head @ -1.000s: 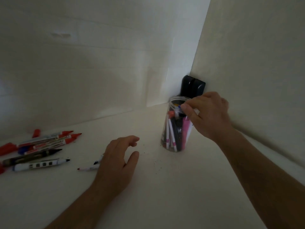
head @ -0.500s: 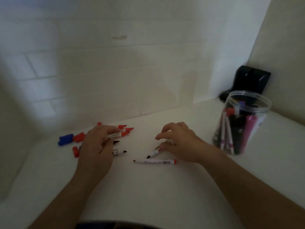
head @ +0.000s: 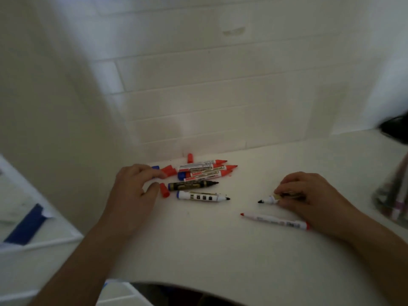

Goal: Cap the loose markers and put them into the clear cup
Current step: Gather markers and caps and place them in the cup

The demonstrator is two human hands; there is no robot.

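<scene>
Several uncapped markers lie in a pile near the back wall: red ones [head: 205,170], a black one [head: 192,185] and a white one with a black tip [head: 202,197]. Loose red caps [head: 164,190] and a blue cap [head: 155,167] lie beside them. My left hand [head: 134,191] reaches among the caps, fingertips by a red cap [head: 169,170], holding nothing that I can see. My right hand [head: 306,196] pinches a black-tipped marker [head: 268,200] on the table. A thin red marker [head: 274,220] lies just in front of it. The clear cup [head: 393,195] with markers shows blurred at the right edge.
The white table [head: 220,250] meets a tiled wall behind and has a curved front edge. A dark object [head: 396,129] sits at the back right corner. To the left, lower down, lies a white surface with a blue strip [head: 26,226].
The view has swung left, away from the cup. My right hand left the cup and came down onto the black-tipped marker. My left hand moved to the pile of caps.
</scene>
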